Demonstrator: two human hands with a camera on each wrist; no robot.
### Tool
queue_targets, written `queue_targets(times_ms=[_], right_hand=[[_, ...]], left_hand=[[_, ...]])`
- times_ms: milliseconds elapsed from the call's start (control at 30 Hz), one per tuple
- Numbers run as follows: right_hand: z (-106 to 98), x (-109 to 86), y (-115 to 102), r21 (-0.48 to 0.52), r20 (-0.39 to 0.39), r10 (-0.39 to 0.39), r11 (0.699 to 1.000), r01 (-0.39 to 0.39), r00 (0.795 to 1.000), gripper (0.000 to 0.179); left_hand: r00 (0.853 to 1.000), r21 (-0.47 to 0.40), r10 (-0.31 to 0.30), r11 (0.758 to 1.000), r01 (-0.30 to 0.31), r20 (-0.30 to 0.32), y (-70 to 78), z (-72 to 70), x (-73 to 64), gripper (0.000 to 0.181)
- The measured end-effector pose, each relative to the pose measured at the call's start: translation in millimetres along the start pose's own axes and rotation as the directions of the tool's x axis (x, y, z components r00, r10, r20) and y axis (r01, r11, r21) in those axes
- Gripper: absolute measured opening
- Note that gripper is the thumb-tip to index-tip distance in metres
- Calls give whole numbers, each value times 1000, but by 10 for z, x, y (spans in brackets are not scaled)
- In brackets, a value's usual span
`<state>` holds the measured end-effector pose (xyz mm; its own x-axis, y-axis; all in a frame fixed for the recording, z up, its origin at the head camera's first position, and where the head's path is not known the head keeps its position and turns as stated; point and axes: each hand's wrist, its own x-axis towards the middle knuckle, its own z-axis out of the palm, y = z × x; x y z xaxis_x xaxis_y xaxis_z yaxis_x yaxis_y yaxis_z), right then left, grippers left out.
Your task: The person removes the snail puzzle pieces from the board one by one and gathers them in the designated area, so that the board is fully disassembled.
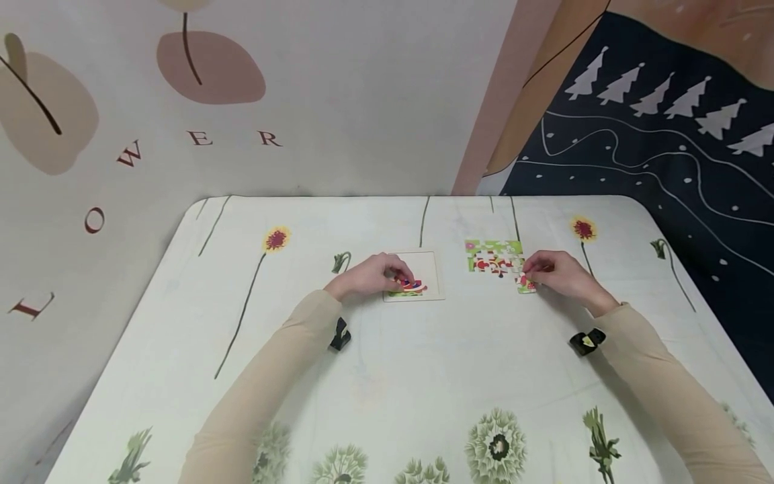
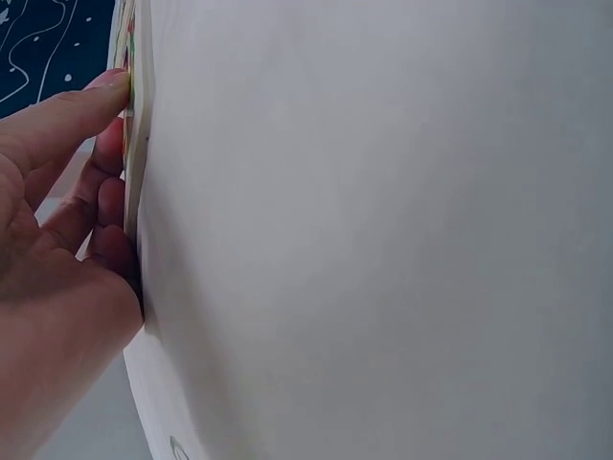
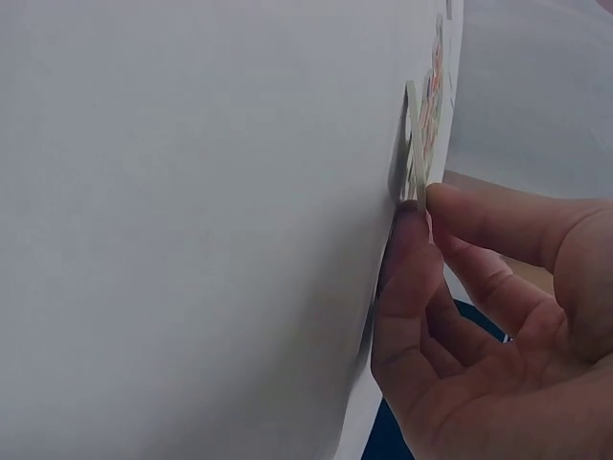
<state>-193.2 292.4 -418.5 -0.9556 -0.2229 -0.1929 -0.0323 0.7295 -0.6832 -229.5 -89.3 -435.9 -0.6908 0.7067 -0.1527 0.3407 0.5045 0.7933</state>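
A shallow puzzle board with a pale base lies on the table. Several joined jigsaw pieces sit along its lower left part. My left hand rests over the board's left side, its fingertips touching the pieces; the fingers hide some of them. To the right, a partly joined group of jigsaw pieces, red, white and green, lies on the cloth. At its lower right corner my right hand pinches a jigsaw piece between thumb and fingers; in the right wrist view this piece is tilted up off the table.
A white cloth printed with flowers covers the table. Behind the table hangs a pale printed curtain, with a dark one bearing white trees at the right. Black wrist devices are worn on both arms.
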Motion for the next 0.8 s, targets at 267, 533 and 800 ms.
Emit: queue_targets(times_ms=[267, 533, 800], right_hand=[[16, -17, -31, -10, -20, 28, 1000, -28, 999, 15], [-2, -48, -43, -18, -42, 51, 998, -52, 998, 16], [-13, -41, -142, 12, -58, 63, 998, -62, 996, 19]], left_hand=[[1000, 16, -25, 1000, 25, -19, 36, 19, 0, 19], [999, 52, 1, 999, 2, -50, 61, 47, -15, 19], [989, 69, 67, 996, -58, -131, 28, 26, -81, 21]])
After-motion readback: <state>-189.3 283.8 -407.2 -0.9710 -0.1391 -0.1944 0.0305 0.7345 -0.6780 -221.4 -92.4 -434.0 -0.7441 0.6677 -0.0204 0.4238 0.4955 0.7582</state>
